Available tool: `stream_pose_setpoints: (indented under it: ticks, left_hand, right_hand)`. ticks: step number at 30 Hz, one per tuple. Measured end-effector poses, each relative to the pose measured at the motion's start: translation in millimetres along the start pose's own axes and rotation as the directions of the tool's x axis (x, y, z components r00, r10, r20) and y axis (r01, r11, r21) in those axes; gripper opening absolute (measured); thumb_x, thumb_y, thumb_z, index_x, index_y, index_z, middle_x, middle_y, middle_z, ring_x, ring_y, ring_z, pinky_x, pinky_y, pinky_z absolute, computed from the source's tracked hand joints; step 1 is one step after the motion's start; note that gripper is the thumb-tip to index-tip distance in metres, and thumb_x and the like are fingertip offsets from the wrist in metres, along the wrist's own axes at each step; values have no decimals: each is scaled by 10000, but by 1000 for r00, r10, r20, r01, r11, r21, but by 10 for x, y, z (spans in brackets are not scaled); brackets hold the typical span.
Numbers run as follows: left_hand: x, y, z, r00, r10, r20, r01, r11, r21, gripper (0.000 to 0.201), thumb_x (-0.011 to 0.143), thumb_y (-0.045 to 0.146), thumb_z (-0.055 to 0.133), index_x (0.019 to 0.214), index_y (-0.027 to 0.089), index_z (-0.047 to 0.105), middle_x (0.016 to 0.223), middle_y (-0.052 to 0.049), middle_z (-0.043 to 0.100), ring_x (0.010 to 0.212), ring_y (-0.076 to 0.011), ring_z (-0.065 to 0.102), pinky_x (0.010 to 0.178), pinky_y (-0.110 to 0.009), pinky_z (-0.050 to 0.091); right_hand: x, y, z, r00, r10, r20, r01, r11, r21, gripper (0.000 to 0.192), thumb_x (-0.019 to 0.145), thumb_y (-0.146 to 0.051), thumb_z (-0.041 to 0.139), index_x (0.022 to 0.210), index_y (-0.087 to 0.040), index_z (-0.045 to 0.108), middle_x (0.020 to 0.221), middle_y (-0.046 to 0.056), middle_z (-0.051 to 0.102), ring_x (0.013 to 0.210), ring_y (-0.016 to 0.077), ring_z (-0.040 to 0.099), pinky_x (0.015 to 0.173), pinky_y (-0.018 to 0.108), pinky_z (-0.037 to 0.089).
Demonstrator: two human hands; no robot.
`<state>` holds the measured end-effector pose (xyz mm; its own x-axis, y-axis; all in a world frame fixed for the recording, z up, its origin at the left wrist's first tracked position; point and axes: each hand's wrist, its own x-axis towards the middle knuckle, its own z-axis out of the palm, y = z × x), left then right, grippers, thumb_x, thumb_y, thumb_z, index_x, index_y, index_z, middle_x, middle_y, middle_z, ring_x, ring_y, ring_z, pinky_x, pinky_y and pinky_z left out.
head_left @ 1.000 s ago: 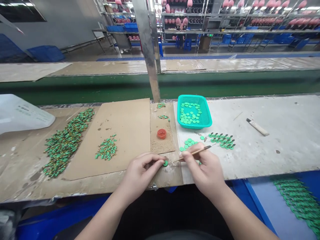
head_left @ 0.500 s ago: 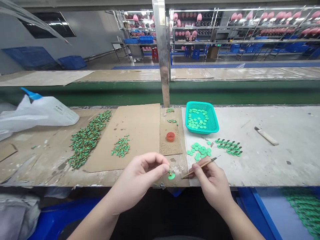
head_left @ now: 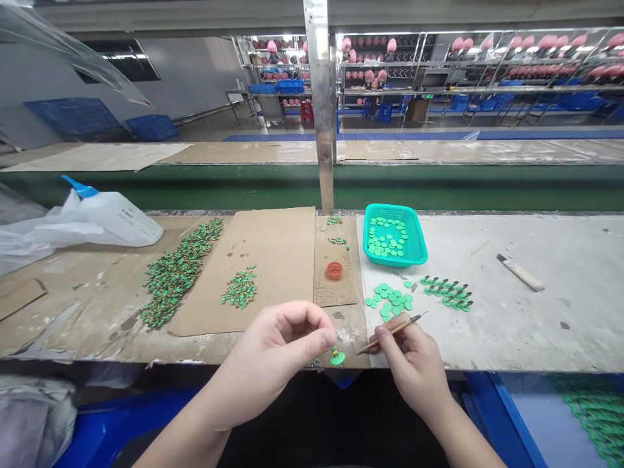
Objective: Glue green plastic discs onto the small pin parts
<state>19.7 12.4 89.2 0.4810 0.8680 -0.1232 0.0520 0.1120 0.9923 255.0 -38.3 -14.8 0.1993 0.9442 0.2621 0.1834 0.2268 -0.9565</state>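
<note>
My left hand (head_left: 285, 357) is closed in a pinch on a tiny green-and-yellow figure; the fingers cover its upper part. Under the fingertips shows its round green base (head_left: 337, 358), close to the table's front edge; I cannot tell whether it touches the table. My right hand (head_left: 414, 354) is closed around a thin wooden stick tool (head_left: 392, 332) with a dark collar and a fine needle-like tip, pointing up and right. Just beyond that hand lie loose green discs (head_left: 390, 299). Rows of small figures on green bases (head_left: 447, 292) stand to their right.
A teal basket (head_left: 423, 250) holds more discs. A small red cup (head_left: 334, 270) sits on cardboard. Left are a smaller pile (head_left: 238, 289) and a long heap of tiny green pieces (head_left: 182, 273), plus a white bottle (head_left: 124, 218). A flat brush (head_left: 520, 272) lies far right.
The view has shifted slightly. My left hand still pinches the figure, whose base appears a little lower, with more yellow showing above it. The right hand keeps its hold on the stick tool.
</note>
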Motion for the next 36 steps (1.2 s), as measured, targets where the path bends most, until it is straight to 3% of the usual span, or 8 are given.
stream_pose_setpoints:
  ticks: [11, 19, 25, 28, 31, 34, 36]
  left_hand:
    - [-56, 132, 31, 1000, 21, 21, -20, 1000, -19, 278, 952, 499, 871, 903, 227, 843, 842, -72, 764, 780, -211, 742, 755, -312, 676]
    - [-52, 146, 25, 997, 23, 74, -15, 995, -101, 272, 970, 520, 881, 943, 249, 871, 806, -48, 740, 678, -122, 633, 691, -213, 594]
    - [-62, 133, 34, 997, 29, 68, -24, 997, -75, 259, 1001, 509, 852, 973, 252, 870, 861, -52, 759, 730, -126, 668, 718, -195, 592]
    - [-44, 127, 28, 996, 76, 55, -76, 997, 15, 254, 1003, 519, 840, 972, 269, 875, 906, -52, 775, 774, -146, 716, 724, -188, 606]
    - [49, 68, -6, 980, 196, 34, -199, 951, 237, 275, 1004, 549, 816, 956, 286, 880, 923, -48, 796, 801, -172, 762, 723, -176, 619]
    - [309, -49, -2, 946, 323, 38, -304, 837, 455, 295, 967, 594, 821, 951, 308, 892, 941, -38, 833, 828, -203, 803, 732, -178, 632]
    - [561, -124, 95, 937, 346, 56, -322, 788, 525, 323, 955, 626, 808, 956, 315, 892, 948, -28, 843, 844, -222, 816, 745, -206, 649]
  right_hand:
    - [-25, 24, -3, 1000, 5, 3, -5, 1000, 4, 428, 1098, -547, 689, 813, -229, 682, 757, 41, 729, 648, 220, 780, 642, 321, 688]
    - [-28, 56, -3, 1000, -13, 2, 13, 1000, 4, 399, 1109, -513, 680, 826, -231, 679, 769, 39, 721, 656, 221, 783, 645, 317, 689]
    - [-26, 57, 10, 1000, -3, 7, 3, 1000, 23, 393, 1101, -504, 694, 815, -236, 671, 751, 46, 743, 646, 230, 783, 629, 318, 667]
    - [-19, 83, 19, 1000, -10, 6, 10, 1000, -1, 382, 1117, -480, 665, 832, -227, 678, 768, 46, 746, 676, 222, 786, 661, 313, 649]
    - [-35, 40, -10, 998, -46, 30, 48, 998, -45, 356, 1123, -428, 627, 839, -218, 670, 763, 52, 751, 675, 212, 766, 660, 303, 615]
    - [-110, -49, -114, 994, -110, 22, 111, 990, -85, 284, 1086, -356, 642, 841, -214, 663, 762, 44, 745, 677, 196, 743, 668, 287, 585]
    - [-210, -105, -224, 987, -161, -5, 159, 980, -120, 229, 1063, -309, 659, 854, -217, 667, 773, 33, 746, 698, 183, 745, 705, 274, 577]
